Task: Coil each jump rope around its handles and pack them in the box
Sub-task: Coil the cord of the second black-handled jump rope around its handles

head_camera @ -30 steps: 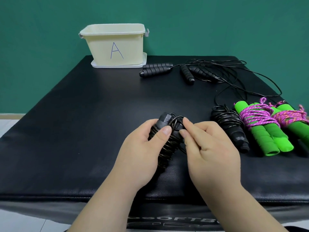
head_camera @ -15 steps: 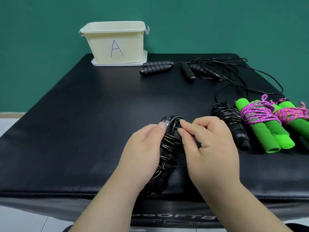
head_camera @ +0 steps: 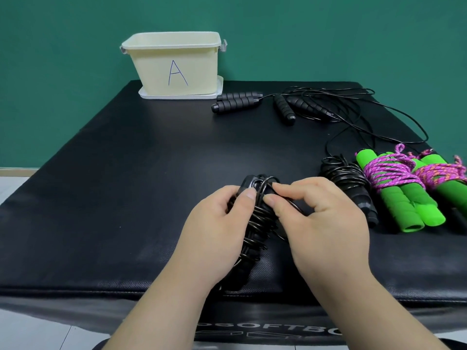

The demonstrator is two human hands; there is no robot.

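My left hand (head_camera: 217, 231) grips a black jump rope bundle (head_camera: 257, 218), its cord coiled around both handles, near the mat's front edge. My right hand (head_camera: 321, 221) pinches the cord at the bundle's top end. To the right lie a coiled black rope (head_camera: 351, 180) and two green-handled ropes wound in pink cord (head_camera: 394, 190) (head_camera: 449, 180). Two uncoiled black ropes with foam handles (head_camera: 237, 102) (head_camera: 285, 109) lie at the back, cords tangled (head_camera: 353, 109). The cream box marked A (head_camera: 174, 64) stands at the back left on its lid.
Everything lies on a black padded mat (head_camera: 126, 185) whose front edge runs just under my wrists. A green wall rises behind. Pale floor shows at the left and lower left.
The bundle has been tilted more upright in my left hand and pulled slightly nearer me. My right fingers have shifted along the cord at its top end.
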